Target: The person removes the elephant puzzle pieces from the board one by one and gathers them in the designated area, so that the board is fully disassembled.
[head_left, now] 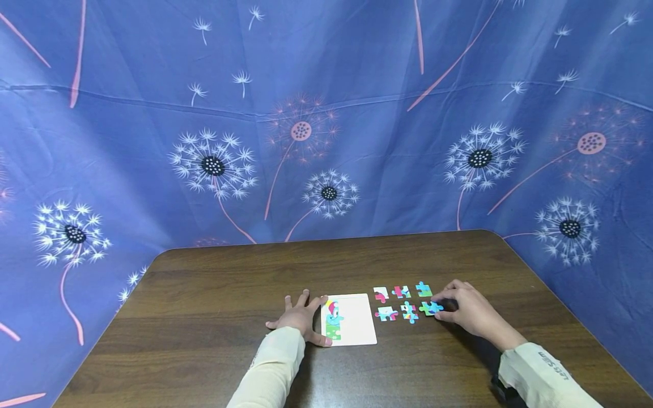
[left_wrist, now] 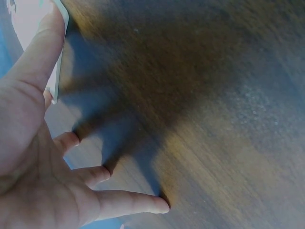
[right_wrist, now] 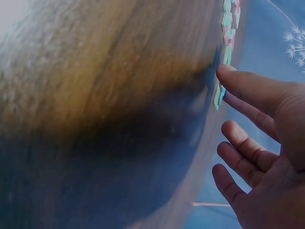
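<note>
Left hand (head_left: 298, 318), fingers spread – thumb and forefinger on left corners of puzzle board (head_left: 359, 321), presumably steadying it. Right hand (head_left: 468, 306), thumb and forefinger pinching puzzle piece (head_left: 427, 309) by opposite edges, at outer end of near row. Five loose pieces (head_left: 410, 312) just beyond board's right edge – narrow gap between; broad wood of table (head_left: 214, 306) toward far edge.

A brown wood-grain table (head_left: 219, 300) bears a white puzzle board (head_left: 359, 318), with bright puzzle pieces (head_left: 410, 311) set in two rows beside it at two o'clock.
</note>
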`<state>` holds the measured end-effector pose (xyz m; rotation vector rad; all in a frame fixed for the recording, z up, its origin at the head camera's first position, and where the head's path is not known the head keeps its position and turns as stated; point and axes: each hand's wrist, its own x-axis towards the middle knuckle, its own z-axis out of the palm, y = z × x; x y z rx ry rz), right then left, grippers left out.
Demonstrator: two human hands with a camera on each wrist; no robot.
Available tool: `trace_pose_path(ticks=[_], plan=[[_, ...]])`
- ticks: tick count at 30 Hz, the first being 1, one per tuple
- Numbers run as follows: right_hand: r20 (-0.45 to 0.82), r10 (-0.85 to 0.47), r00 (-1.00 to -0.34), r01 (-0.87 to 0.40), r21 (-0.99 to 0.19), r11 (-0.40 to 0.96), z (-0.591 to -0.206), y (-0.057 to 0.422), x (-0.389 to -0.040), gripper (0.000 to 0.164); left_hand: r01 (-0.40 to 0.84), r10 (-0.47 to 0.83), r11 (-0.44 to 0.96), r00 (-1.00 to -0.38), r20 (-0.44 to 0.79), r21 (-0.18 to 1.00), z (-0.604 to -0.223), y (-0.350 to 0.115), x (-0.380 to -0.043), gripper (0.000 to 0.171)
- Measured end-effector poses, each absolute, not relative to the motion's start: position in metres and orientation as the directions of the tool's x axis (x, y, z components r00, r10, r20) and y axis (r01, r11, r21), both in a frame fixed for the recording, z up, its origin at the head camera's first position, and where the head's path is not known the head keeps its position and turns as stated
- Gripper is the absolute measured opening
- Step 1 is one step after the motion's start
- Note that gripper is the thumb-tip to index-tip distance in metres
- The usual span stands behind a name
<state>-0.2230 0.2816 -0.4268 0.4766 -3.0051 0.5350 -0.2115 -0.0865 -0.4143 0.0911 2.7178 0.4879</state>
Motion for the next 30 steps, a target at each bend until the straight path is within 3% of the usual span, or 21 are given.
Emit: trace_pose_path(ticks=[22, 30], plan=[[0.015, -0.258, -0.966, -0.247, -0.348, 0.904, -0.4271, 0.2819, -0.2221, 0.034, -0.011, 0.122, 0.938, -0.926, -0.358, 0.347, -0.4138, -0.0861, -0.2112, 0.097], [0.068, -0.258, -0.964, -0.263, -0.397, 0.879, -0.4255, 0.2759, -0.2183, 0.033, -0.006, 0.123, 0.94, -0.926, -0.357, 0.341, -0.4114, -0.0861, -0.2096, 0.097]])
